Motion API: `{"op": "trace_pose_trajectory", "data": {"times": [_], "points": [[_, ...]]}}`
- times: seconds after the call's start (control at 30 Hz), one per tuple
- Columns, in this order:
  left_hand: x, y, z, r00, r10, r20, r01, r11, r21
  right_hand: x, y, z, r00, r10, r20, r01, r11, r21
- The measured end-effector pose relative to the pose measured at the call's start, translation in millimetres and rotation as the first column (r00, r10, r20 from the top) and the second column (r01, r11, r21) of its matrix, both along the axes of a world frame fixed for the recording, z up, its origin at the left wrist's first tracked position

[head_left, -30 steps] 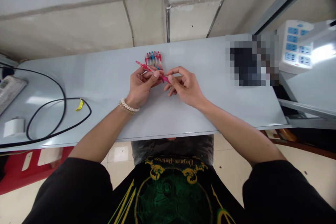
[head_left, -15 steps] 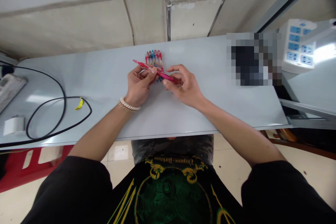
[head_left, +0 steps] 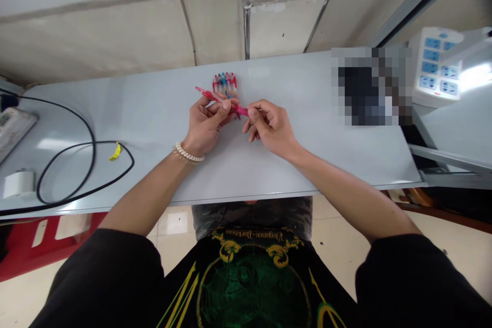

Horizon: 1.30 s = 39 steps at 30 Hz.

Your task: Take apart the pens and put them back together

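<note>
A: Now, Figure: what does the left hand (head_left: 209, 123) show?
B: Grip clamped on a red pen (head_left: 207, 94), held across the table (head_left: 300, 82).
A: And the right hand (head_left: 271, 128)?
B: Grip apparently closed on the pen's far end, just before a row of pens (head_left: 225, 86).

blurred: pixelated dark object (head_left: 369, 87) | cut off: power strip (head_left: 15, 128) at left edge | hidden: middle of red pen (head_left: 215, 96)
</note>
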State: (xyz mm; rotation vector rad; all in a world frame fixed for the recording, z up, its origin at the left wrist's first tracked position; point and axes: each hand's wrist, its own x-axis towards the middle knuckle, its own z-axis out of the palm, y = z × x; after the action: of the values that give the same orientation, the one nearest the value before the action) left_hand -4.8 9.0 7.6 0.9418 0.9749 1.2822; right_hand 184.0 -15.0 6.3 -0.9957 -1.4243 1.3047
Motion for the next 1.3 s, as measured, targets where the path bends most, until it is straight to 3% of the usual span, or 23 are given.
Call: {"op": "trace_pose_trajectory", "data": {"times": [0.13,0.23,0.37,0.5,0.57,0.7,0.77,0.97,1.17,1.3], "points": [[1.3,0.5,-1.2,1.000,0.028,-0.002,-0.028,1.000,0.004,-1.1,2.7,-0.2,0.997,0.071,-0.038,-0.074,0.993,-0.091],[1.3,1.1,-0.1,0.999,0.050,0.006,-0.050,0.999,0.016,-2.6,2.8,-0.3,0.997,0.068,-0.046,-0.072,0.994,-0.084],[-0.3,2.9,1.2,0.995,0.101,0.009,-0.101,0.995,0.018,-3.2,0.4,-3.0,0.993,-0.060,0.103,0.049,0.994,0.100],[-2.7,3.8,-1.5,0.997,0.082,0.006,-0.082,0.996,0.028,-1.2,0.2,-10.6,0.962,-0.171,0.212,0.101,0.947,0.304],[-3.0,2.9,-3.1,0.999,0.052,0.002,-0.052,0.998,0.020,-0.2,1.0,-12.6,0.961,-0.155,0.230,0.085,0.954,0.288],[-1.6,1.1,-3.5,0.999,0.032,0.003,-0.032,0.999,0.019,-1.1,2.0,-10.6,0.980,-0.018,0.197,-0.002,0.995,0.101],[-0.8,1.5,-2.5,0.999,0.054,-0.007,-0.054,0.998,0.021,-2.7,2.0,-9.3,0.988,-0.002,0.157,-0.009,0.997,0.071],[-1.3,3.1,-1.5,0.996,0.083,-0.022,-0.082,0.996,0.030,-3.0,1.1,-11.9,0.960,-0.163,0.229,0.090,0.951,0.297],[0.7,0.5,-4.2,0.998,0.054,-0.022,-0.053,0.997,0.062,-1.4,1.6,-10.3,0.968,-0.078,0.237,0.028,0.978,0.207],[-0.3,4.2,-8.7,0.998,0.062,-0.007,-0.061,0.992,0.108,-3.0,5.6,-17.6,0.971,-0.151,0.187,0.084,0.942,0.326]]}}
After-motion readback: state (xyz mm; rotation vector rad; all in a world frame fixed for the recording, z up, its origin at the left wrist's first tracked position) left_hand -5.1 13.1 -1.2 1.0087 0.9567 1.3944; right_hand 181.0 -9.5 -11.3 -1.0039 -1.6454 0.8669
